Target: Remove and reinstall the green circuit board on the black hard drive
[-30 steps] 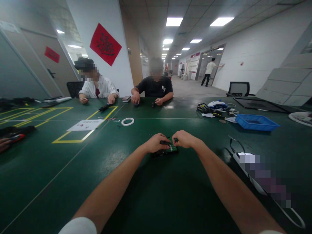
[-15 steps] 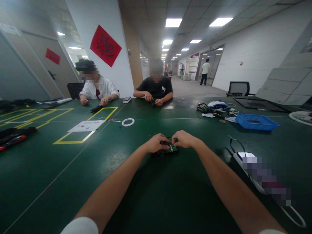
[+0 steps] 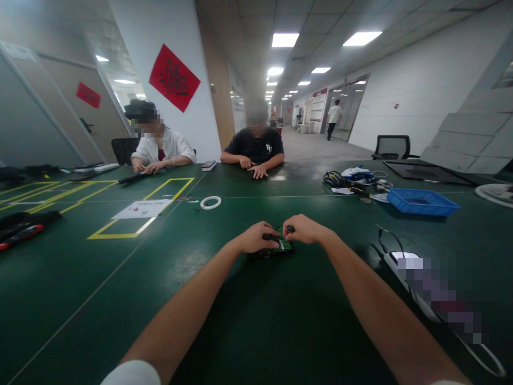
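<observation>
A flat black device with a green circuit board (image 3: pixel 285 245) lies on the green table in front of me, its board side facing up. My left hand (image 3: pixel 256 237) grips it from the left, thumb and fingers closed over its near and far sides. My right hand (image 3: pixel 306 229) is closed in a pinch above its right part. The rounded end of a small dark-handled tool (image 3: pixel 290 229) pokes out of that fist. Its tip is hidden by my fingers, so contact with the board cannot be made out.
On the green table (image 3: pixel 248 310), a white tape ring (image 3: pixel 210 202) and a paper sheet (image 3: pixel 142 208) lie to the left. To the right are a blue tray (image 3: pixel 422 202), tangled cables (image 3: pixel 334 179) and a white-edged device (image 3: pixel 412 283). Two people sit opposite.
My hands and the device hold nearly still. Across the table, the left person's dark object has shifted left, and the other person's hand now lies flatter. The distant walker has moved slightly.
</observation>
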`<action>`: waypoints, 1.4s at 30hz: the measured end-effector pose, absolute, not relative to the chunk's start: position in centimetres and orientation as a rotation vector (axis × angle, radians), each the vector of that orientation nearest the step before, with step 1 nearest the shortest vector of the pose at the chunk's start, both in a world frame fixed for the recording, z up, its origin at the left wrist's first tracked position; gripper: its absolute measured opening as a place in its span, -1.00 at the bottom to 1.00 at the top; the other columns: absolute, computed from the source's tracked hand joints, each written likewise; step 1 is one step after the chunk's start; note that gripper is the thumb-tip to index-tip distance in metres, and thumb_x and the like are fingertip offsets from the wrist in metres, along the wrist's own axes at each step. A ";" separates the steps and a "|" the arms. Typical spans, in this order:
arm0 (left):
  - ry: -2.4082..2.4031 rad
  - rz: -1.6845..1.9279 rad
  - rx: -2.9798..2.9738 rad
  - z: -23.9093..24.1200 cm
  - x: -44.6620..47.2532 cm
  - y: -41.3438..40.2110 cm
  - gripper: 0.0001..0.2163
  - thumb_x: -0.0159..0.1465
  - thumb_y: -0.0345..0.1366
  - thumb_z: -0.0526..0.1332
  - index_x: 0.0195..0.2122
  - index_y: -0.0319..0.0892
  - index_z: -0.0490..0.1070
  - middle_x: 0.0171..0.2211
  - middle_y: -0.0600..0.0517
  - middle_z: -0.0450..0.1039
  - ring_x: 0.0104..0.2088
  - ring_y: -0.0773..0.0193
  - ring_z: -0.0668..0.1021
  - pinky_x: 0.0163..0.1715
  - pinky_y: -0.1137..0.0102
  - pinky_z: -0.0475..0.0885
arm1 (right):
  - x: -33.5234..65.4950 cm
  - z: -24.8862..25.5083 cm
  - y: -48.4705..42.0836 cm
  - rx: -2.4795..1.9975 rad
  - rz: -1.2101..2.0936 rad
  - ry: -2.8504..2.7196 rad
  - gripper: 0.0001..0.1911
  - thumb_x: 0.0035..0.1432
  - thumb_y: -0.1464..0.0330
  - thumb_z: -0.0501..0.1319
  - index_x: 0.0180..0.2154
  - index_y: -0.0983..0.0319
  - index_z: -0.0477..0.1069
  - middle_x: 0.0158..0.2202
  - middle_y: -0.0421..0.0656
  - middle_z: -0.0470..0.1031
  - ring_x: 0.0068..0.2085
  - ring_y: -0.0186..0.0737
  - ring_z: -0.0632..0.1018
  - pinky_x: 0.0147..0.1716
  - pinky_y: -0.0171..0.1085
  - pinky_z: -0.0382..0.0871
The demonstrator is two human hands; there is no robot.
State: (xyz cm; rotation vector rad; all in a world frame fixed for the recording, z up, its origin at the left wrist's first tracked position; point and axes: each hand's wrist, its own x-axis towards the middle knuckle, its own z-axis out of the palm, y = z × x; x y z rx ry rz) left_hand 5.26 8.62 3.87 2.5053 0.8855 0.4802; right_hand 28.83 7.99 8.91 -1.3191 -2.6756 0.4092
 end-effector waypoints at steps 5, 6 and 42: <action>0.883 0.464 2.513 3.7 5.2 8.8 -0.57 0.24 0.00 0.33 0.10 -0.02 0.54 0.08 -0.09 0.44 0.10 0.03 0.45 0.10 0.23 0.35 | 28.7 8.3 8.2 -1.299 0.471 -2.704 -0.90 0.05 0.44 0.36 -0.32 0.17 0.58 -0.29 -0.18 0.62 -0.22 -0.19 0.57 -0.23 -0.32 0.31; 0.884 0.462 2.516 3.7 5.2 8.8 -0.56 0.24 0.00 0.33 0.10 -0.03 0.53 0.09 -0.10 0.43 0.10 0.02 0.45 0.10 0.22 0.34 | 28.7 8.2 8.1 -1.309 0.473 -2.708 -0.91 0.06 0.44 0.35 -0.32 0.17 0.58 -0.29 -0.17 0.61 -0.22 -0.19 0.57 -0.24 -0.32 0.31; 1.026 0.433 2.620 2.8 6.3 7.6 -0.22 0.06 0.19 0.39 0.27 -0.01 0.35 0.30 -0.18 0.19 0.22 -0.19 0.37 0.20 0.02 0.27 | 26.6 7.6 8.9 -0.662 1.215 -1.011 -0.54 0.20 0.09 0.20 -0.59 0.14 0.09 -0.73 -0.36 0.06 -0.72 -0.45 0.07 -0.75 -0.39 -0.12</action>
